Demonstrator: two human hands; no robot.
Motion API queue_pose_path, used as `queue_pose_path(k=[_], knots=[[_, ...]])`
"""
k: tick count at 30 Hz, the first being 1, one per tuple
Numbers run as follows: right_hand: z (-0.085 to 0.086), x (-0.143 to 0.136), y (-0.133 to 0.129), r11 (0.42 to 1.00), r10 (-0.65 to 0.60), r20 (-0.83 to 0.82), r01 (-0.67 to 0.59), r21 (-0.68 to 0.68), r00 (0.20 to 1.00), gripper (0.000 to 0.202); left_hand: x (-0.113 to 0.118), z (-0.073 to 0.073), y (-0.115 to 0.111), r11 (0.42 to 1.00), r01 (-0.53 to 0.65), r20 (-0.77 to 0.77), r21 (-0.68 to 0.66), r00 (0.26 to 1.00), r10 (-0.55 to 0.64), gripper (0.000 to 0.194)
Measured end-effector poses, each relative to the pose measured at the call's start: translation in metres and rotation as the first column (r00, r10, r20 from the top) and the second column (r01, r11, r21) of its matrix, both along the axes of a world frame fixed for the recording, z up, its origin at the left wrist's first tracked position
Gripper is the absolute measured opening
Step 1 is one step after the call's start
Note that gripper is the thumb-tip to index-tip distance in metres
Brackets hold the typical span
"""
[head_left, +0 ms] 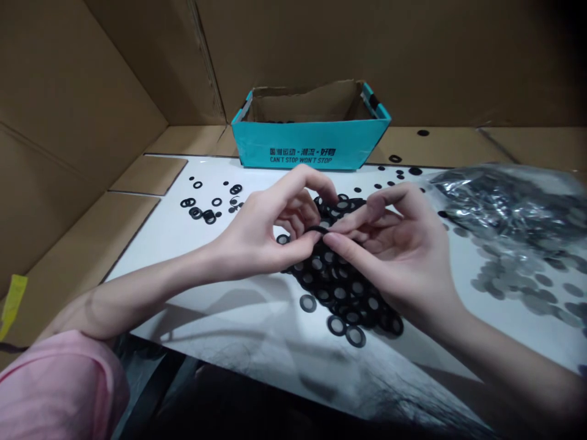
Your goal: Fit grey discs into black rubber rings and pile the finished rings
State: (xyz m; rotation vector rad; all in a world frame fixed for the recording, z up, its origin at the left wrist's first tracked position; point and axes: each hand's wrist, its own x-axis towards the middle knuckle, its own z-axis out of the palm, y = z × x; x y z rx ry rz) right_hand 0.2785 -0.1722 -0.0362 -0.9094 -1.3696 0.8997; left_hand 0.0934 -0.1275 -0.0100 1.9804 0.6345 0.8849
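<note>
Between both hands, above the pile, is a thin black ring [318,229], seen nearly edge-on. My left hand [279,223] pinches its left side between thumb and fingers. The thumb and index finger of my right hand [403,241] close on its right side, with the other fingers curled loosely. Beneath the hands lies a heap of black rings with pale grey centres [339,292], partly hidden by my fingers and palms. A single ringed disc [307,303] lies apart at the heap's lower left.
Behind the hands stands a turquoise cardboard box [312,143], with some dark pieces inside. Loose black rings [209,216] lie to the left. A clear plastic bag [509,195] of dark pieces and scattered grey discs [518,278] are at right. Cardboard walls [389,55] enclose the white table [206,318].
</note>
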Motion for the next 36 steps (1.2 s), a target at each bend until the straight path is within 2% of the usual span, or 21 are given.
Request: queue_pose_path(k=[5,7,9,13,16,19,23,25,29,33,36], knots=[[-0.003,-0.002,-0.004,0.986,-0.096,0.085,0.084,0.143,0.992,0.04,-0.002,0.003,0.0,1.0,-0.016,-0.035,0.007,0.999,0.016,0.038],[0.0,-0.002,-0.005,0.989,-0.091,0.08,0.081,0.12,0.993,0.041,-0.004,0.003,0.002,0.999,-0.001,-0.032,0.035,0.999,0.003,0.037],[0.003,-0.001,-0.004,0.998,-0.062,0.047,0.061,0.017,0.997,0.043,-0.006,0.003,0.005,0.997,0.031,0.015,0.076,0.999,-0.032,0.037],[0.004,0.002,0.001,0.974,0.065,-0.142,-0.093,-0.204,0.988,0.052,-0.009,0.001,0.011,0.987,0.097,0.087,0.13,0.99,-0.109,0.043],[0.001,0.004,0.004,0.912,0.183,-0.3,-0.276,-0.305,0.936,0.055,-0.01,0.0,0.012,0.98,0.101,0.052,0.169,0.992,-0.112,0.047],[-0.001,0.004,0.006,0.857,0.247,-0.376,-0.382,-0.345,0.893,0.053,-0.011,0.0,0.01,0.965,0.119,0.05,0.234,0.99,-0.134,0.045],[0.0,0.003,0.005,0.826,0.289,-0.405,-0.44,-0.353,0.868,0.051,-0.012,-0.002,0.01,0.947,0.139,0.063,0.289,0.984,-0.164,0.044],[0.0,0.002,0.004,0.831,0.291,-0.381,-0.429,-0.353,0.878,0.052,-0.011,-0.003,0.01,0.943,0.122,0.057,0.311,0.988,-0.146,0.044],[-0.003,0.0,0.003,0.909,0.195,-0.345,-0.301,-0.288,0.918,0.05,-0.006,-0.004,0.007,0.951,0.07,0.065,0.301,0.993,-0.094,0.04],[-0.004,-0.001,0.001,0.954,0.133,-0.276,-0.198,-0.225,0.952,0.046,-0.003,-0.006,0.006,0.958,0.109,0.043,0.264,0.991,-0.124,0.029],[0.001,0.0,0.001,0.974,0.12,-0.157,-0.147,-0.175,0.98,0.046,-0.004,-0.005,0.007,0.963,0.156,0.003,0.22,0.987,-0.16,0.031]])
